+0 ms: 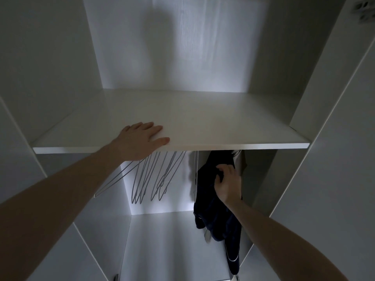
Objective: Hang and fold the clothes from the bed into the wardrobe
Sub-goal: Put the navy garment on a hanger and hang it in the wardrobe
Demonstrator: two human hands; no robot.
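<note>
A left hand (142, 138) rests flat, fingers straight, on the wardrobe shelf (203, 122); below the shelf, a right hand (227, 182) grips a hanging dark garment (215, 216), beside empty hangers (150, 179).

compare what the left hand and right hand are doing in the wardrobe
The left hand lies flat and open on the front edge of the white shelf; the right hand is curled, gripping the dark garment. The left hand is above the shelf, the right hand below it in the hanging space, right of the empty hangers. Both reach in on bare arms.
</note>
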